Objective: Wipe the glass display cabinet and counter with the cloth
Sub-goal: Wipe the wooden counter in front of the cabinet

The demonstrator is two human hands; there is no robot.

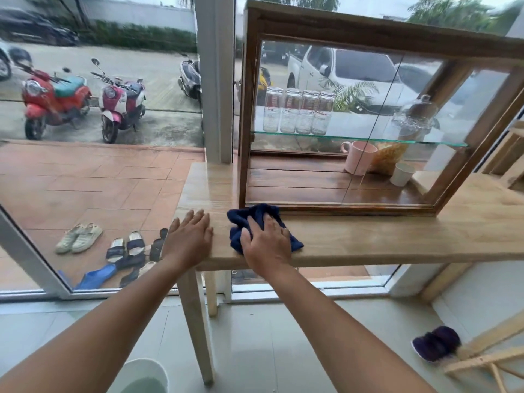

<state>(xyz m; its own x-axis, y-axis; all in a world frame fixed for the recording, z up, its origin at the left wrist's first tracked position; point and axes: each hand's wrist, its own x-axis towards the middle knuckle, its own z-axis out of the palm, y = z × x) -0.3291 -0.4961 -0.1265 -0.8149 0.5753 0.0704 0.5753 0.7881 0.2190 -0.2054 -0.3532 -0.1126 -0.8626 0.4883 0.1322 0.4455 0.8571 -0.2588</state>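
Head view: a dark blue cloth is being pressed flat onto the wooden counter by the right hand, fingers spread over it rather than curled around it. The left hand is being rested palm-down, fingers released, at the counter's left end. The cloth is lying just before the cabinet, near its lower left corner.
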